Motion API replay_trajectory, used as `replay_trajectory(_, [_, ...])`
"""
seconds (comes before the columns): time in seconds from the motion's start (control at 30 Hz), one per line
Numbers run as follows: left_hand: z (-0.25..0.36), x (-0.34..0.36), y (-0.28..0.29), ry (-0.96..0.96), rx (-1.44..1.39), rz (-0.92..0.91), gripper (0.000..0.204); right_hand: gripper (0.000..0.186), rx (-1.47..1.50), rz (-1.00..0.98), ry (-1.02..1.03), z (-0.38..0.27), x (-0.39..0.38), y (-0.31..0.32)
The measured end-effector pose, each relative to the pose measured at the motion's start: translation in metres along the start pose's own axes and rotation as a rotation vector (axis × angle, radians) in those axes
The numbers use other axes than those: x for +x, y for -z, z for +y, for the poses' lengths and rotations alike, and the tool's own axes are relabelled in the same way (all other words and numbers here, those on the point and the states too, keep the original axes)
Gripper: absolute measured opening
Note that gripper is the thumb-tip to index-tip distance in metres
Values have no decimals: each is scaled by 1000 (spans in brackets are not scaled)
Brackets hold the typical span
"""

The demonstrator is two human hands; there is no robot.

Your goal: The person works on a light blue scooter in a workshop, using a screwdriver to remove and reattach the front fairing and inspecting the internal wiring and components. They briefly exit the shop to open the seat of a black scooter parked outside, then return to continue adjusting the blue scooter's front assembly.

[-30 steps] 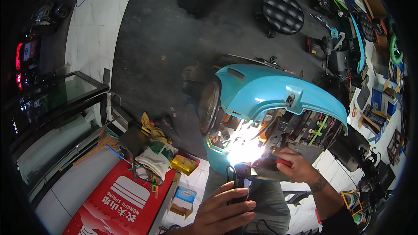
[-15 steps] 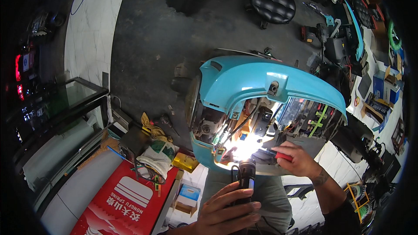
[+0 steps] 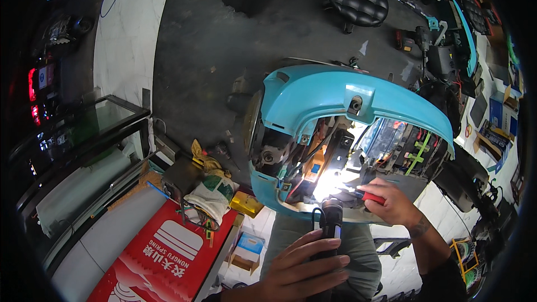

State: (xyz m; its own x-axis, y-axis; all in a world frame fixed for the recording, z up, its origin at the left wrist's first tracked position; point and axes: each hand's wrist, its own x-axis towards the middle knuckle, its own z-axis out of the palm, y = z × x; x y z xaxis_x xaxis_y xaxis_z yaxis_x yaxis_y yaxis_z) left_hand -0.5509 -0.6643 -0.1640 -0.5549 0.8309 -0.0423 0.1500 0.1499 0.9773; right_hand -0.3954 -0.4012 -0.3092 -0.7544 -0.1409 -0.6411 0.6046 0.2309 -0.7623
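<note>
plainly black and cylindrical, the flashlight (image 3: 332, 216)

Wht txt (image 3: 165, 261) on red panel (image 3: 168, 282).

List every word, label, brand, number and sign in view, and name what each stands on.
Red panel, lower left: large white lettering, legible, turned nearly upside down; wording not copied here.
Blue and white box: any print too small to read.
Yellow packet: too small to read.
Blue carton, far right: too blurred to read.
Black flashlight: no marking readable.
</note>
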Motion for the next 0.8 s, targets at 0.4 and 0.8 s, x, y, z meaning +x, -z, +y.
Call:
replay_trajectory(0.4, [0, 6, 1, 1, -6, -49, 32, 40, -23, 11, -15, 0, -14, 6])
replay_trajectory(0.8, [5, 15, -12, -70, 11, -20, 32, 37, 24, 61, -39, 9, -47, 18])
